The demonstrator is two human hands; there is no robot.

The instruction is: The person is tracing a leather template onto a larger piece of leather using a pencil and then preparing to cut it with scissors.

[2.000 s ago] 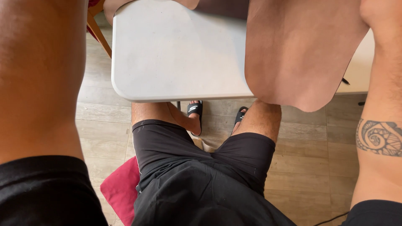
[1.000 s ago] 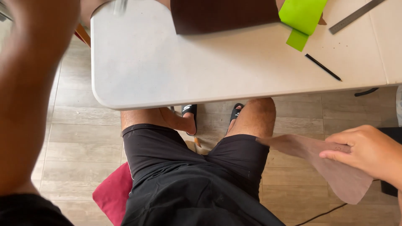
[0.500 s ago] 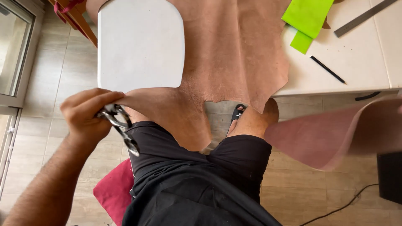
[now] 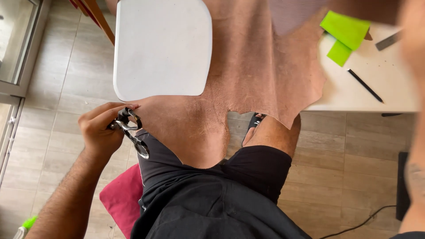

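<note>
My left hand [image 4: 99, 132] grips a pair of metal scissors [image 4: 131, 131] beside my left thigh, just below the corner of the white table [image 4: 164, 48]. A large tan leather hide [image 4: 256, 66] lies across the table and hangs over its edge onto my lap; the scissors sit at its left edge. My right forearm [image 4: 414, 102] runs blurred up the right side, and a blurred brown shape at the top right may be the hand. A paler leather piece [image 4: 292, 13] shows at the top edge near it.
Two bright green paper pieces [image 4: 345, 31], a black pencil [image 4: 365, 86] and a metal ruler [image 4: 389, 40] lie on the table to the right of the hide. A red cushion [image 4: 121, 199] is under me. A black cable [image 4: 354, 221] crosses the wooden floor.
The hide now lies spread over the table. My left hand came down with the scissors to the hide's left edge. My right arm went up, taking the pale leather piece from the lower right.
</note>
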